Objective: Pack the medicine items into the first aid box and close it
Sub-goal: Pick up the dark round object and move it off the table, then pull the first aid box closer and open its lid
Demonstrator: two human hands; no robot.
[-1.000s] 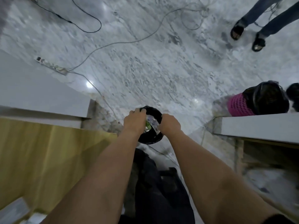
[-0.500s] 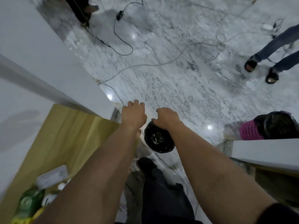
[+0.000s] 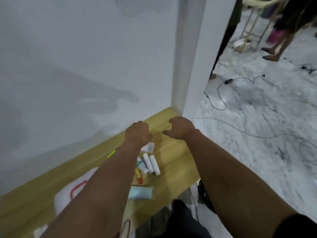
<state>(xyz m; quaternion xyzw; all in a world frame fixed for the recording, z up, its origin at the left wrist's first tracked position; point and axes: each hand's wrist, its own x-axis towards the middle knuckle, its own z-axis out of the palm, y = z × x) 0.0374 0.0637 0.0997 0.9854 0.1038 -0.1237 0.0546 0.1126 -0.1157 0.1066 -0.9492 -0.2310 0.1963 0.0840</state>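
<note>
The frame is blurred. On the wooden table [image 3: 173,157] lie medicine items: two white rolls [image 3: 151,163], a tube [image 3: 140,163], a small orange and red item [image 3: 139,176], a white pouch [image 3: 148,147] and a pack of light blue masks [image 3: 140,193]. The white first aid box [image 3: 68,193] with a red mark lies at the left, partly hidden by my left forearm. My left hand [image 3: 138,134] hovers over the table's far end, fingers curled, nothing visible in it. My right hand [image 3: 181,128] is beside it, fingers spread, empty.
A white wall [image 3: 85,66] rises behind the table, with a white pillar [image 3: 190,57] at its far corner. To the right is marble floor with loose cables [image 3: 221,100]. People's legs [image 3: 277,47] and a stand are far right. A black object [image 3: 204,194] sits below the table edge.
The view swung left from the floor to the table. My hands left the black round object they held and now hover over the table's far end.
</note>
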